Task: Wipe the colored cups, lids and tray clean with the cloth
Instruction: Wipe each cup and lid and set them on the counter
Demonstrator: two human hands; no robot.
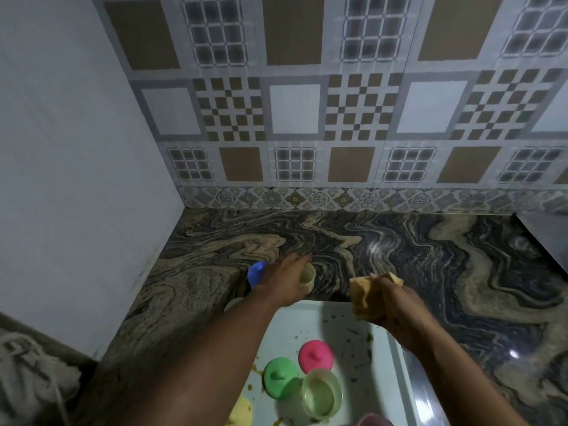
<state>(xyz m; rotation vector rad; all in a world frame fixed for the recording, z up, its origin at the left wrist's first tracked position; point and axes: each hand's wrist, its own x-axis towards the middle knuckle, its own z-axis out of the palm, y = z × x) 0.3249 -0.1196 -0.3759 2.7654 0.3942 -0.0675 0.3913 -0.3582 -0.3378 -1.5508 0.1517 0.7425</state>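
Note:
My left hand grips a small pale cup just above the counter, beyond the tray's far edge. A blue lid shows right behind that hand. My right hand is closed on a bunched yellow-brown cloth over the tray's far right corner. The white tray lies near me, speckled with green food bits. On it stand a pink lid, a green lid, a clear greenish cup and a yellow lid at the bottom edge.
A swirled dark marble counter runs to a tiled wall at the back and a plain white wall on the left. A metal surface edge sits at far right. A crumpled cloth lies bottom left.

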